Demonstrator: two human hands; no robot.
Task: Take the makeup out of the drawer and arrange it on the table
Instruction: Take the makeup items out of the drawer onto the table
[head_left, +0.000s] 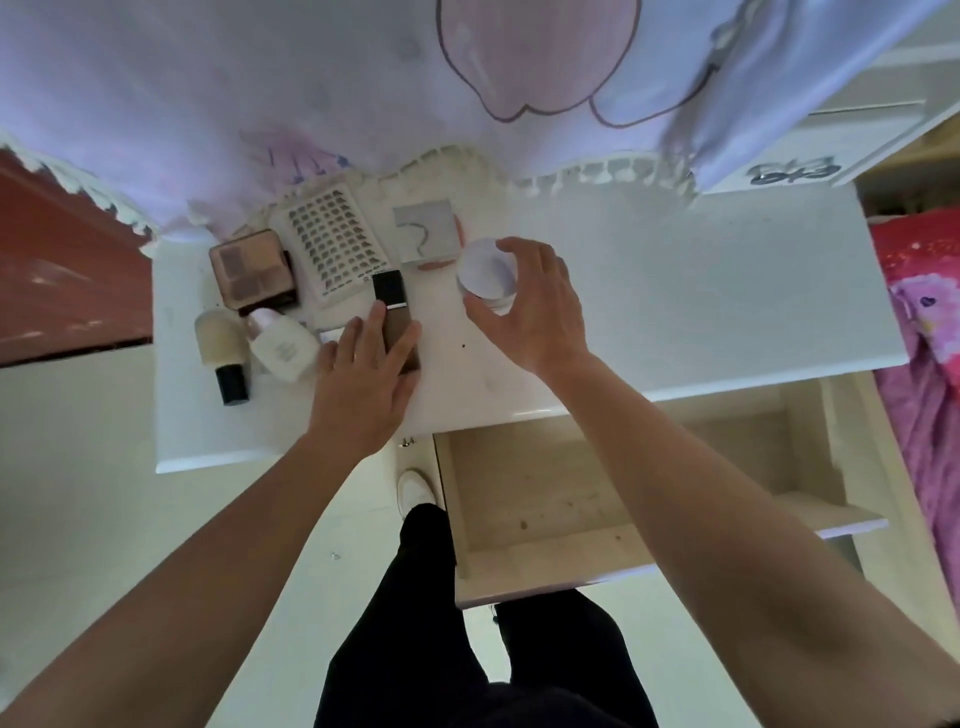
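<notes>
On the white table (675, 291) my right hand (530, 306) grips a round white-lidded jar (485, 273) from the side. My left hand (363, 374) lies with straight fingers on a brown bottle with a black cap (390, 301). Left of it rest a white bottle (283, 345), a beige bottle with a black cap (221, 348), an eyeshadow palette (252, 267) and a white sheet of small lashes (335, 244). A grey square compact (426, 228) lies behind the jar. The open drawer (545, 499) below the table shows a bare wooden bottom.
A pale printed curtain (363, 78) hangs over the table's far edge. Pink bedding (924, 338) lies to the right, a red-brown surface (62, 270) to the left. My legs and a white shoe (413, 491) stand on the pale floor beside the drawer.
</notes>
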